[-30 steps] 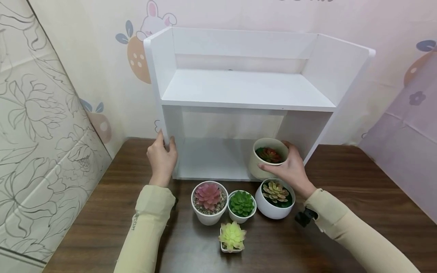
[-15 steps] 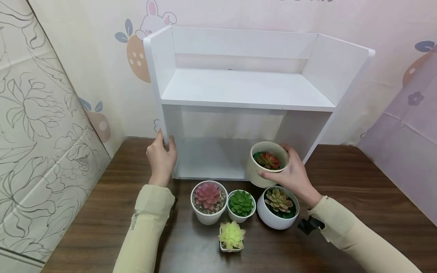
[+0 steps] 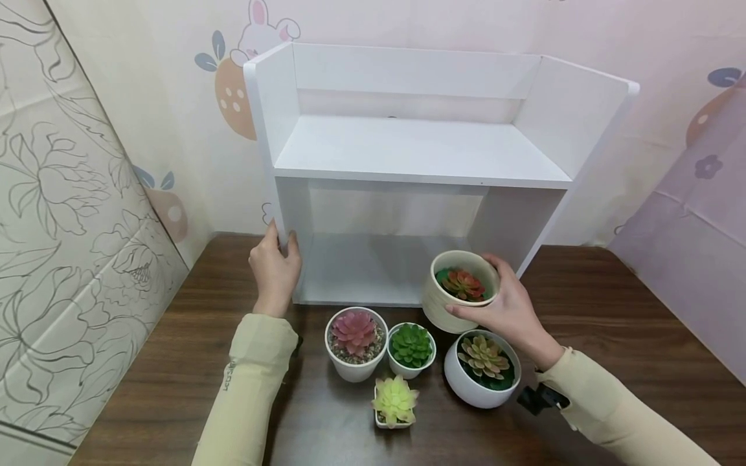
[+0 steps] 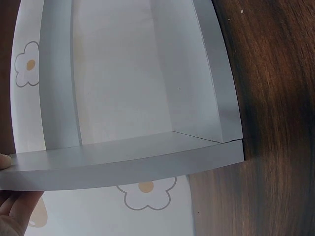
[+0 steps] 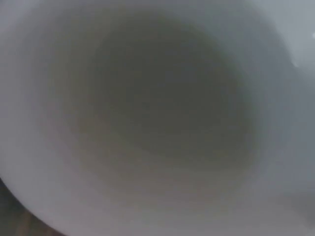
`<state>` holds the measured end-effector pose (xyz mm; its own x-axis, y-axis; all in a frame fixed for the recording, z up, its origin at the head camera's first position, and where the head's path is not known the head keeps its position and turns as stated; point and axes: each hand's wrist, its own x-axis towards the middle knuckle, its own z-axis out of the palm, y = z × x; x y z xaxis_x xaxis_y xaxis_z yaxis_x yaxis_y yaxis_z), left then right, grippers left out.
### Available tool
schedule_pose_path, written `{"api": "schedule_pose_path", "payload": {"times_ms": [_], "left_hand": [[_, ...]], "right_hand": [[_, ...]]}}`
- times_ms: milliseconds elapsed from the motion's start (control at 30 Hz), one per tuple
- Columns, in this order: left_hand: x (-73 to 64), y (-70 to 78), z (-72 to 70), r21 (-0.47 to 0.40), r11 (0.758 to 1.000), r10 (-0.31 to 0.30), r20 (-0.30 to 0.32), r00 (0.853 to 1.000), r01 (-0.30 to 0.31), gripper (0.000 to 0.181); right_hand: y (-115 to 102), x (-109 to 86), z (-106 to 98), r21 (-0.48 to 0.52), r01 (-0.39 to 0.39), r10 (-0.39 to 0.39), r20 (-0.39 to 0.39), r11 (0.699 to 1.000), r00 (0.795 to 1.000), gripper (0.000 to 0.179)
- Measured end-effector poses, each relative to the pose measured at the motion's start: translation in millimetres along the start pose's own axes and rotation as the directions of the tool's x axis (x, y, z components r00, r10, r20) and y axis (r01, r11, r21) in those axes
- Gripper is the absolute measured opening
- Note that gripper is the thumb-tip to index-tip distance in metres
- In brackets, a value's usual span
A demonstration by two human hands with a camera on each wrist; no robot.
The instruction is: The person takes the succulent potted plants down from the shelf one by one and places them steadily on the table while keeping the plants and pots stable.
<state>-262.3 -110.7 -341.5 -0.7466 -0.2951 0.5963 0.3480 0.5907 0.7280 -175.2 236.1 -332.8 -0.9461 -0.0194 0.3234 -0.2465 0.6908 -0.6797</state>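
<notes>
My left hand [image 3: 276,273] pinches the front edge of the left side panel of a white two-tier shelf [image 3: 419,150]. The left wrist view shows the thumb and fingers on either side of that panel [image 4: 123,164]. With thumb and fingers spread around its side, my right hand [image 3: 511,309] holds a cream pot [image 3: 444,312] bearing a red-green succulent [image 3: 463,285]. The pot stands at the front right of the lower tier, overlapping its front edge. Just below my right hand sits a white round pot [image 3: 474,388] with a yellowish succulent. A blurred pale rounded surface fills the right wrist view.
In front of the shelf on the dark wooden table [image 3: 618,323] stand a white pot with a pink succulent [image 3: 354,333], a small pot with a green succulent [image 3: 411,345] and a square pot with a yellow-green succulent [image 3: 395,401]. A patterned wall covering [image 3: 408,213] backs the shelf.
My right hand has drawn the cream pot forward, out from the lower tier. The white round pot has shifted forward and right. My left hand stays on the panel.
</notes>
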Motion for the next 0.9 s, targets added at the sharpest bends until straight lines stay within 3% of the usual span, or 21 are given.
{"api": "schedule_pose_path", "payload": {"times_ms": [433,900], "left_hand": [[-1.3,2.4,-1.7,-0.003,1.0,0.003,0.002,1.0,-0.003,0.03],[-1.9,2.0,-1.3,-0.004,1.0,0.015,-0.005,1.0,-0.015,0.028]], "right_hand": [[5.4,-20.0,-4.0,-0.015,-0.03,0.03,0.033,0.999,0.999,0.099],[10.7,-39.9,-4.4,-0.081,-0.004,0.009,0.069,0.997,0.998,0.1]]}}
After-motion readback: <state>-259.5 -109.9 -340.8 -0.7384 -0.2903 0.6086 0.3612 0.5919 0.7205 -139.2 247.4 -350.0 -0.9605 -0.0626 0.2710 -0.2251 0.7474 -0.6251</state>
